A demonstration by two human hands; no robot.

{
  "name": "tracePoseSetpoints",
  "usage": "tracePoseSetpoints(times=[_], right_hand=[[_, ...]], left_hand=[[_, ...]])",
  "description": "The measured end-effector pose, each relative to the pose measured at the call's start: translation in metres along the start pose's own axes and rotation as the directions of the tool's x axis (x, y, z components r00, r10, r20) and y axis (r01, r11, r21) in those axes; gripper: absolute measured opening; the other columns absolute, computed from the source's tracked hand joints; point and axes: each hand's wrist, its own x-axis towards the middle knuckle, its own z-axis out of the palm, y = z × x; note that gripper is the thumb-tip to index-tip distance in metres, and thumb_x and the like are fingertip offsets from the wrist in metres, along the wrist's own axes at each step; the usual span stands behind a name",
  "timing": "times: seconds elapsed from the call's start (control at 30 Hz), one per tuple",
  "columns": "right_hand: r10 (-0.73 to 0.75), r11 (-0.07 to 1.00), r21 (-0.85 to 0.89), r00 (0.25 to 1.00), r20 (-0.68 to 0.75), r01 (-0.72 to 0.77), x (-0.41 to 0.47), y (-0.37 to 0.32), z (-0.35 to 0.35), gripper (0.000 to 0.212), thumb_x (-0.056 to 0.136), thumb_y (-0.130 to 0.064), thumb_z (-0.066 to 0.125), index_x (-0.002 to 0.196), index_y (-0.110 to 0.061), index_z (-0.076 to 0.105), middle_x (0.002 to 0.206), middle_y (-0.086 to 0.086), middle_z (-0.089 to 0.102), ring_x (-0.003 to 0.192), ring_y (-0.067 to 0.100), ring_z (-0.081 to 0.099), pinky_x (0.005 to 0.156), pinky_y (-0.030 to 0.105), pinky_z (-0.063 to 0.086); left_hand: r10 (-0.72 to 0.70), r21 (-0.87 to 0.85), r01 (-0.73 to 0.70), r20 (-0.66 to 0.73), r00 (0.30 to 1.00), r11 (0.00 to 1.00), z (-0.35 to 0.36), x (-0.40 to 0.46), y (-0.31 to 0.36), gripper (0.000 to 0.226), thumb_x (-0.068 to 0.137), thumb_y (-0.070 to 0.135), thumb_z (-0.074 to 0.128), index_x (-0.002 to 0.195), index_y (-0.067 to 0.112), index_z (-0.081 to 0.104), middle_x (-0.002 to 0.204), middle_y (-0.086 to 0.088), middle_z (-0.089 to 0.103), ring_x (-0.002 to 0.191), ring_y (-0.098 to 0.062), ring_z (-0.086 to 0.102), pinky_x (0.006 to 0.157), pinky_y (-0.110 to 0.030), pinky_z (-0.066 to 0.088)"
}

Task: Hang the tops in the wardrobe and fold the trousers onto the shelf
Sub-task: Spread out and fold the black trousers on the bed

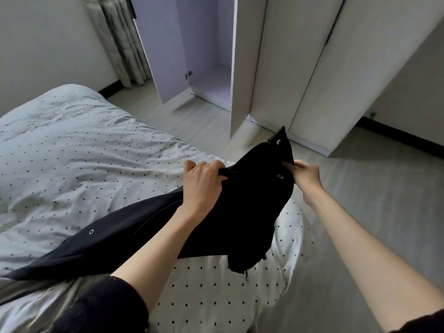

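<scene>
A black garment (pixel 252 212) with metal snap studs is lifted at one end above the bed corner; its other end trails down and left across the bed. My left hand (pixel 204 181) grips the garment's upper edge in a fist. My right hand (pixel 305 174) pinches the same edge further right, beside a stud. Between the two hands the cloth bunches up into a peak. Beyond the bed stands the white wardrobe (pixel 242 68), one compartment open and showing a bare pale interior (pixel 211 56). Whether the garment is a top or trousers I cannot tell.
The bed (pixel 72 152) with a pale dotted duvet fills the left and lower part of the view. The open wardrobe door (pixel 161 49) juts out toward the bed. Pale wood floor (pixel 360 188) lies between bed and wardrobe. A curtain (pixel 120 39) hangs in the far corner.
</scene>
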Motion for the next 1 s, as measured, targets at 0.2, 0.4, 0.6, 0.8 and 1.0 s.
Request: tracePoseSetpoints(times=[0.2,0.4,0.6,0.8,1.0], right_hand=[[0.016,0.996,-0.084,0.989,0.146,-0.004,0.069,0.019,-0.005,0.024,0.093,-0.015,0.054,0.112,-0.013,0.068,0.111,0.003,0.068,0.102,0.017,0.063,0.089,0.026,0.047],[0.304,0.868,-0.482,0.898,0.319,-0.123,0.066,0.097,0.018,0.041,0.093,-0.024,0.054,0.127,-0.002,0.055,0.134,0.011,0.055,0.123,0.027,0.050,0.106,0.039,0.037],[0.551,0.724,-0.668,0.728,0.409,-0.173,0.014,0.160,0.047,0.043,0.092,-0.041,0.055,0.121,-0.010,0.053,0.121,0.005,0.057,0.117,0.028,0.052,0.099,0.039,0.040],[0.544,0.837,-0.329,0.718,0.433,-0.437,0.006,0.177,0.061,0.059,0.089,-0.020,0.063,0.139,-0.001,0.039,0.142,0.009,0.045,0.130,0.025,0.044,0.106,0.035,0.038],[0.311,0.948,-0.057,0.874,0.374,-0.313,0.016,0.142,0.058,0.014,0.086,-0.005,0.058,0.093,-0.015,0.064,0.102,0.003,0.068,0.084,0.010,0.061,0.075,0.019,0.049]], left_hand=[[-0.153,0.125,0.126,0.240,0.959,0.984,0.068,0.034,0.001,0.028,0.090,0.021,0.051,0.118,0.018,0.052,0.113,-0.002,0.062,0.110,-0.022,0.050,0.087,-0.036,0.021],[-0.352,0.396,0.105,0.627,0.695,0.912,0.122,-0.027,-0.034,0.074,0.093,0.040,0.052,0.150,0.021,0.009,0.158,-0.003,0.008,0.145,-0.021,0.009,0.110,-0.047,0.016],[-0.426,0.528,0.002,0.684,0.592,0.850,0.135,-0.099,-0.069,0.093,0.081,0.046,0.064,0.150,0.027,0.004,0.157,-0.005,0.006,0.143,-0.022,0.010,0.108,-0.046,0.016],[-0.468,0.618,0.058,0.528,0.708,0.784,0.125,-0.097,-0.121,0.101,0.077,0.036,0.071,0.151,0.029,0.003,0.153,-0.005,0.018,0.143,-0.026,0.012,0.106,-0.051,0.011],[-0.413,0.591,0.059,0.485,0.771,0.805,0.109,-0.078,-0.134,0.019,0.085,0.013,0.052,0.100,0.021,0.059,0.092,0.005,0.060,0.092,-0.018,0.058,0.089,-0.035,0.023]])
